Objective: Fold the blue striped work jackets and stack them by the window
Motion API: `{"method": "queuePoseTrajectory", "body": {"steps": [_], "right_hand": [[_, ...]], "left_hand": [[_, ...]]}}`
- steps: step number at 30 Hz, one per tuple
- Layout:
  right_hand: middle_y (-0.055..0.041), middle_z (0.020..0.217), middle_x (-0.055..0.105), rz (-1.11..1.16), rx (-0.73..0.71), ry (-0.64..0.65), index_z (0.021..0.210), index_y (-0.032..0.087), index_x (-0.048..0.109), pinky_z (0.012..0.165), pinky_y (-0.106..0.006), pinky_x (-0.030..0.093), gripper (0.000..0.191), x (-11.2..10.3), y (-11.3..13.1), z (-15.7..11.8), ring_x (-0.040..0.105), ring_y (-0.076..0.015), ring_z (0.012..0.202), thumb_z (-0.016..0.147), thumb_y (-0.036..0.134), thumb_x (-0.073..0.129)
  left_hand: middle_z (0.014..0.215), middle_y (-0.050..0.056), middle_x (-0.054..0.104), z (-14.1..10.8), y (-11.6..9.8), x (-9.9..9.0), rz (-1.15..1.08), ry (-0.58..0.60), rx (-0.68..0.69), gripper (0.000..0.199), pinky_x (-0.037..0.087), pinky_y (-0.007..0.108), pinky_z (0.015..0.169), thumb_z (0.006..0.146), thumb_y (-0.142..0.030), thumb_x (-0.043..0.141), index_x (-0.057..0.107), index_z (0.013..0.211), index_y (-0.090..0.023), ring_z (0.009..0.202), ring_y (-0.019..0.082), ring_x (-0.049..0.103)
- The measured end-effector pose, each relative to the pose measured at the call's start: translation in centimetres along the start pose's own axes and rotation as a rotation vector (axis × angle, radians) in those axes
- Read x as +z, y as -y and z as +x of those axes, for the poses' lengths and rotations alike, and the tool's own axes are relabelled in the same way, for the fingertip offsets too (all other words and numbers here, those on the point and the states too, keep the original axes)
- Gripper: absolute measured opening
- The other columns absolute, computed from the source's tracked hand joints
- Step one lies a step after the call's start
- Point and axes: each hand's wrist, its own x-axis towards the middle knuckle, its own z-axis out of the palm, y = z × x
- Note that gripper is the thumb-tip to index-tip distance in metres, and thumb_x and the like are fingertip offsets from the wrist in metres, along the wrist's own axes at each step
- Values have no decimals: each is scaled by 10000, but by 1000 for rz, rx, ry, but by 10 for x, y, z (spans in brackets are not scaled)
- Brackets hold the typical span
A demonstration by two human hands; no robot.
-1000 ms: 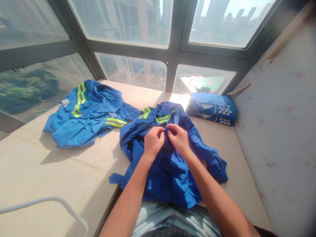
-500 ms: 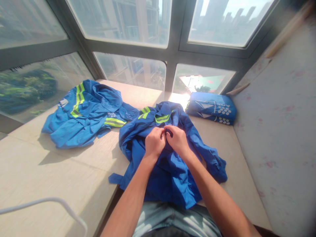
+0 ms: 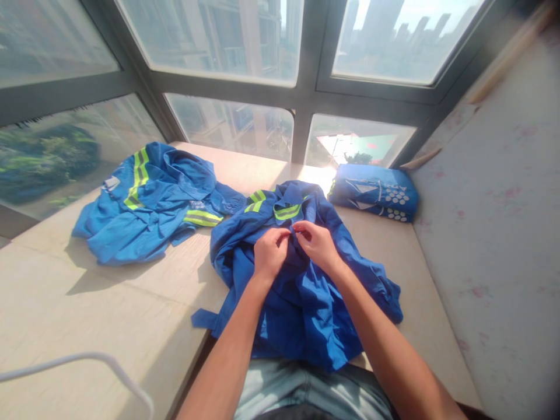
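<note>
**Blue Over Pale Wood, in Strong Daylight**

One pale worktop (image 3: 87, 315) carries all the cloth things, beside the window frame (image 3: 308, 58). On it are three blue things: two loose garments and one folded bundle.

The middle garment (image 3: 324, 303) lies spread directly before the person, its collar toward the window, so probably both hands can reach its front from the same side. One tab (image 3: 203, 318) sticks out at its left. The left garment (image 3: 135, 233) lies crumpled, its end just beside the middle one; perhaps it is put aside there to leave the front place free. The folded bundle (image 3: 371, 192), with white print, rests near the wall (image 3: 490, 221), where its compact shape takes little room. One white cable (image 3: 90, 355) curves across the near left corner.

There are two hands, the left hand (image 3: 270, 251) and the right hand (image 3: 317, 245). Each grip is narrow, thumb and finger closed on cloth below the collar. This fine hold seems chosen because the edge there is small; the exact detail between the fingertips, I cannot tell.
</note>
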Motion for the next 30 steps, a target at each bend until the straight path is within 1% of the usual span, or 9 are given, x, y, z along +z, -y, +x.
{"method": "queuePoseTrajectory", "body": {"steps": [5, 9, 13, 16, 18, 21, 24, 28, 30], "right_hand": [[-24, 854, 756, -7, 56, -50, 876, 222, 700, 758, -287, 574, 144, 2, -2, 4, 719, -186, 800, 818, 206, 569], [-36, 855, 744, -53, 34, -33, 856, 212, 712, 729, -275, 559, 116, 3, -4, 4, 700, -182, 781, 808, 202, 606], [-49, 857, 713, -127, 9, 15, 882, 199, 733, 708, -268, 541, 144, 3, -10, 4, 673, -174, 765, 816, 173, 607], [-36, 827, 693, -217, 2, 49, 956, 196, 746, 703, -265, 526, 230, 5, -14, 4, 647, -163, 722, 805, 113, 593], [-40, 849, 703, -291, -11, 53, 977, 202, 751, 736, -276, 526, 267, 6, -14, 4, 647, -172, 749, 806, 85, 583], [-53, 904, 723, -401, -34, 29, 937, 220, 759, 808, -306, 523, 242, 7, -12, 3, 661, -208, 863, 824, 91, 589], [-48, 889, 730, -503, -26, -2, 883, 243, 756, 797, -313, 517, 199, 9, -7, -1, 654, -230, 901, 835, 118, 609], [-50, 907, 740, -595, -42, -23, 873, 264, 748, 763, -300, 508, 226, 13, 0, -7, 637, -232, 912, 832, 93, 608], [-59, 933, 745, -605, -63, -18, 879, 259, 747, 774, -305, 506, 234, 15, 3, -9, 633, -237, 926, 839, 82, 600]], "left_hand": [[962, 25, 773, 0, 2, 1, -34, -2, 10, 175, 548, 300, 838, 894, -138, 604, 751, 921, -229, 901, 190, 715], [956, 26, 776, 0, 2, 1, -50, -5, 3, 174, 557, 307, 841, 890, -143, 607, 753, 923, -232, 901, 194, 720], [935, 31, 776, 1, 2, 3, -97, -26, 2, 159, 566, 308, 838, 891, -154, 613, 752, 905, -228, 883, 191, 725], [942, 33, 779, 2, 1, 6, -133, -36, -3, 155, 570, 310, 851, 893, -159, 614, 753, 899, -229, 889, 191, 727], [943, 32, 780, 3, 0, 7, -145, -42, -19, 153, 571, 309, 856, 890, -159, 615, 752, 893, -230, 891, 191, 728], [927, 31, 779, 4, -3, 7, -144, -36, -66, 137, 571, 303, 834, 879, -158, 624, 741, 897, -226, 865, 190, 728], [935, 40, 778, 2, -8, 5, -82, 8, -86, 132, 567, 302, 803, 871, -169, 629, 731, 933, -225, 844, 194, 726], [885, 52, 775, -2, -15, 1, 40, 37, -132, 108, 554, 301, 739, 861, -312, 692, 734, 920, -232, 805, 214, 723], [860, 48, 775, -4, -15, 1, 38, 37, -172, 125, 547, 296, 727, 858, -345, 700, 737, 899, -233, 788, 214, 722]]}}
